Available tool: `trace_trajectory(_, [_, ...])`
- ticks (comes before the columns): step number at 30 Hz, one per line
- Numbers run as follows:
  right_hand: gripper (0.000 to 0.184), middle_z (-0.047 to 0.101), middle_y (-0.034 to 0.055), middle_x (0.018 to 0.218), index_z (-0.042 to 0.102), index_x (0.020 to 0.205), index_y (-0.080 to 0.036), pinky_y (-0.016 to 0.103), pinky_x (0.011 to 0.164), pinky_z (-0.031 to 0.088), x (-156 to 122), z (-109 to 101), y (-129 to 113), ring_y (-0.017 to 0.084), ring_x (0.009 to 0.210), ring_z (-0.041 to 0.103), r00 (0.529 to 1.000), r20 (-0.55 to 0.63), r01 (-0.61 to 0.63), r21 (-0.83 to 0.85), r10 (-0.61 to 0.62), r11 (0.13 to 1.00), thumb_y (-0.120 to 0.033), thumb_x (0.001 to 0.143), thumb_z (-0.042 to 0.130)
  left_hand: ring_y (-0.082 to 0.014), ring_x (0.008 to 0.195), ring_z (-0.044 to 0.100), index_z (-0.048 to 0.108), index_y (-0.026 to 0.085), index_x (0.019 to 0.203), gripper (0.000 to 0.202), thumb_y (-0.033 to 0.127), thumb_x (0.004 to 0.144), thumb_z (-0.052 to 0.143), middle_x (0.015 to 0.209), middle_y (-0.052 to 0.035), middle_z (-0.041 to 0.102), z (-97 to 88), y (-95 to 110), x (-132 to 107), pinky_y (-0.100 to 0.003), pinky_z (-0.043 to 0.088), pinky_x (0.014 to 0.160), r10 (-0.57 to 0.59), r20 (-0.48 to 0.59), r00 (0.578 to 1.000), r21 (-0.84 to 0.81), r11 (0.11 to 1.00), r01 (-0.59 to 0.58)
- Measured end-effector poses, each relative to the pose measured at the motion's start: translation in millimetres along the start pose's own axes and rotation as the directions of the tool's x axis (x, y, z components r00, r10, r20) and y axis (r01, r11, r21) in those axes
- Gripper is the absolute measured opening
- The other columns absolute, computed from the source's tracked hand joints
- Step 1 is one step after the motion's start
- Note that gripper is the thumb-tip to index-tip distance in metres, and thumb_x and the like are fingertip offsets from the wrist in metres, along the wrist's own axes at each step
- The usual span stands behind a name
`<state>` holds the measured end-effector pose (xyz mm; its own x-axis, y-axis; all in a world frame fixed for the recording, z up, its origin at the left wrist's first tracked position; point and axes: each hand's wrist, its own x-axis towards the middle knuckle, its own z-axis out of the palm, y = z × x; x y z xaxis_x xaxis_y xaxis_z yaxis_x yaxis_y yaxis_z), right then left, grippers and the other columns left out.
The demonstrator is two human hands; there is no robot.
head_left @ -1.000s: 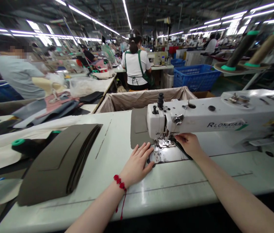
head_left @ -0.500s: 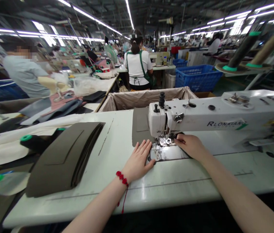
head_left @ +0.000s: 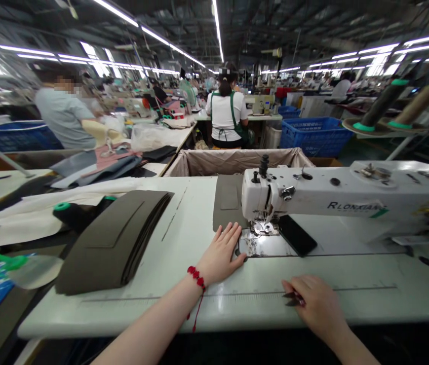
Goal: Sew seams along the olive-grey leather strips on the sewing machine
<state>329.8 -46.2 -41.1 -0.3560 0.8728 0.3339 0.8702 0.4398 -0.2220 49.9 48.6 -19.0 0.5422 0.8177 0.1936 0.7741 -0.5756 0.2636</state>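
My left hand (head_left: 222,253) lies flat with fingers spread on the table, touching the edge of a dark grey fabric piece (head_left: 227,200) that runs under the head of the white sewing machine (head_left: 336,195). My right hand (head_left: 315,301) rests near the table's front edge, fingers curled around a small dark tool, probably thread snips (head_left: 290,298). A black oblong, like a phone (head_left: 297,235), lies on the machine bed right of the needle (head_left: 265,223).
A stack of dark grey cut pieces (head_left: 113,241) lies to the left, beside green-capped thread cones (head_left: 72,213). A fabric-lined bin (head_left: 237,159) stands behind the table. A person in a white shirt (head_left: 226,114) sits further back; another person (head_left: 66,116) stands at left. Blue crates (head_left: 313,134) are at right.
My right hand left the needle area and pulled back to the table's front edge, now on a small dark tool. The black oblong is uncovered. My left hand stayed flat.
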Motion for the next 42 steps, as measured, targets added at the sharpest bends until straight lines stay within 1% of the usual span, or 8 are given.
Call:
trace_trajectory(6, [0.027, 0.054, 0.0009, 0.061, 0.046, 0.065, -0.023, 0.033, 0.061, 0.033, -0.3, -1.8, -3.1, 0.019, 0.059, 0.051, 0.998, -0.069, 0.002, -0.012, -0.002, 1.0, -0.027, 0.092, 0.049, -0.0252, 0.145, 0.016, 0.02, 0.017, 0.151, 0.072, 0.053, 0.093, 0.043, 0.156, -0.0101, 0.023, 3.9, -2.0, 0.5, -0.046, 0.019, 0.118, 0.007, -0.026, 1.0, 0.019, 1.0, -0.006])
trace_trajectory(10, [0.029, 0.053, 0.0007, 0.061, 0.046, 0.065, -0.023, 0.032, 0.061, 0.034, -1.8, -3.3, -4.1, 0.019, 0.059, 0.052, 0.997, -0.074, 0.022, -0.015, -0.023, 1.0, -0.028, 0.094, 0.045, -0.028, 0.139, 0.033, 0.031, 0.016, 0.146, 0.064, 0.052, 0.094, 0.041, 0.148, -0.0132, 0.04, -2.1, 3.4, -2.7, -0.049, 0.024, 0.115, -0.026, -0.076, 0.997, 0.044, 0.999, 0.03])
trace_trajectory(16, [0.031, 0.055, 0.0015, 0.06, 0.048, 0.065, -0.023, 0.032, 0.061, 0.032, -2.1, -4.1, 0.8, 0.019, 0.061, 0.053, 0.998, -0.057, 0.032, -0.06, -0.036, 0.998, -0.032, 0.094, 0.047, -0.0273, 0.105, 0.062, 0.046, 0.017, 0.137, 0.042, 0.03, 0.101, 0.026, 0.106, -0.0122, 0.066, -28.2, 14.3, -51.8, -0.048, 0.043, 0.098, -0.116, -0.073, 0.991, 0.065, 0.991, 0.12])
trace_trajectory(20, [0.033, 0.055, 0.002, 0.06, 0.05, 0.064, -0.022, 0.031, 0.059, 0.03, -4.2, -8.3, -2.8, 0.019, 0.061, 0.052, 0.998, -0.054, 0.019, -0.073, -0.023, 0.997, -0.037, 0.094, 0.048, -0.025, 0.131, 0.044, 0.037, 0.028, 0.143, 0.045, 0.04, 0.1, 0.037, 0.139, -0.0069, 0.049, -39.0, 20.0, -98.1, -0.044, 0.033, 0.112, -0.055, 0.021, 0.998, 0.026, 0.998, 0.054])
trace_trajectory(23, [0.034, 0.054, 0.0017, 0.061, 0.049, 0.065, -0.022, 0.031, 0.06, 0.03, -12.9, -13.1, -26.7, 0.019, 0.062, 0.051, 1.0, -0.021, -0.007, 0.021, 0.008, 1.0, -0.038, 0.094, 0.047, -0.0306, 0.145, 0.014, 0.02, 0.028, 0.15, 0.086, 0.065, 0.082, 0.057, 0.158, -0.0058, 0.02, -37.3, 28.7, -124.6, -0.048, 0.02, 0.118, 0.032, 0.116, 0.993, -0.006, 0.999, -0.031])
trace_trajectory(25, [0.032, 0.055, 0.0013, 0.064, 0.05, 0.068, -0.021, 0.031, 0.062, 0.032, -21.9, -15.2, -52.5, 0.018, 0.063, 0.052, 0.999, 0.04, -0.022, 0.132, 0.017, 0.991, -0.037, 0.095, 0.047, -0.0329, 0.146, 0.004, 0.012, 0.026, 0.152, 0.107, 0.065, 0.071, 0.069, 0.16, -0.0076, 0.008, -32.5, 37.2, -137.1, -0.05, 0.015, 0.119, 0.036, 0.15, 0.988, 0.017, 0.999, -0.039])
trace_trajectory(32, [0.023, 0.061, 0.0039, 0.091, 0.053, 0.101, -0.021, 0.031, 0.068, 0.041, -53.7, -3.8, -123.9, 0.019, 0.078, 0.058, 0.943, 0.321, -0.208, 0.35, 0.092, 0.913, -0.042, 0.096, 0.045, -0.029, 0.146, 0.001, 0.008, 0.026, 0.153, 0.089, 0.021, 0.083, 0.064, 0.16, -0.0052, 0.002, -20.6, 57.6, -149.7, -0.047, 0.014, 0.12, -0.075, 0.141, 0.987, 0.137, 0.989, 0.056])
trace_trajectory(42, [0.021, 0.061, 0.0002, 0.08, 0.049, 0.091, -0.023, 0.028, 0.062, 0.04, -55.7, 15.4, -144.0, 0.017, 0.069, 0.059, 0.907, 0.413, -0.275, 0.426, 0.084, 0.862, -0.039, 0.099, 0.04, -0.03, 0.146, 0.002, 0.01, 0.025, 0.153, 0.089, 0.021, 0.082, 0.064, 0.16, -0.0048, 0.002, -21.6, 56.6, -148.9, -0.048, 0.013, 0.12, -0.071, 0.143, 0.987, 0.145, 0.988, 0.05])
